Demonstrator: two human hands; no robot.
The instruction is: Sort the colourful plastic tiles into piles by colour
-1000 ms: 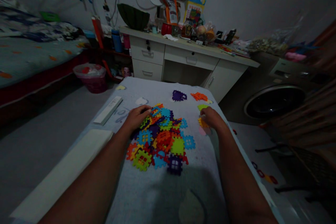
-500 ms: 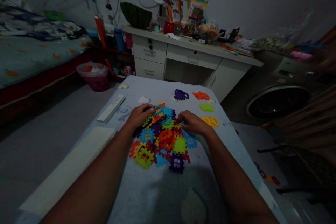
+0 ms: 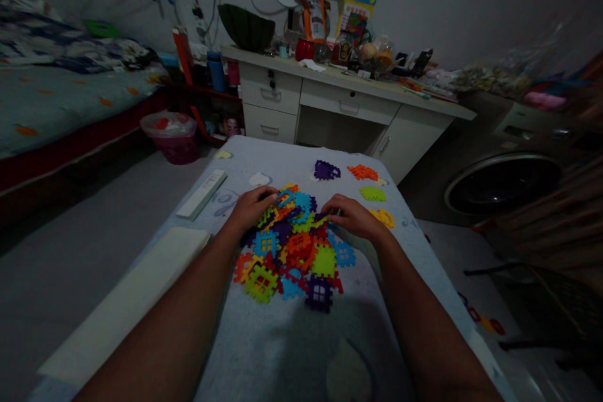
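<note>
A heap of plastic interlocking building tiles in orange, blue, green, purple, yellow and red lies on the cloth-covered table. My left hand rests against the heap's upper left edge, fingers stretched over the tiles, gripping none that I can see. At the heap's right side, my right hand pinches a yellow-green tile, raised slightly at its left end. Beyond that hand, sorted by colour, are purple tiles, orange tiles, green tiles and yellow tiles, the last partly hidden by my hand.
A long white box and a pale flat strip lie along the table's left side. Behind the table stands a cluttered white desk. A washing machine is at the right, a bed and pink bin at the left.
My right hand has lifted a little off the heap and now has the yellow-green tile between its fingers. My left hand stays in place. The whole view has shifted slightly.
</note>
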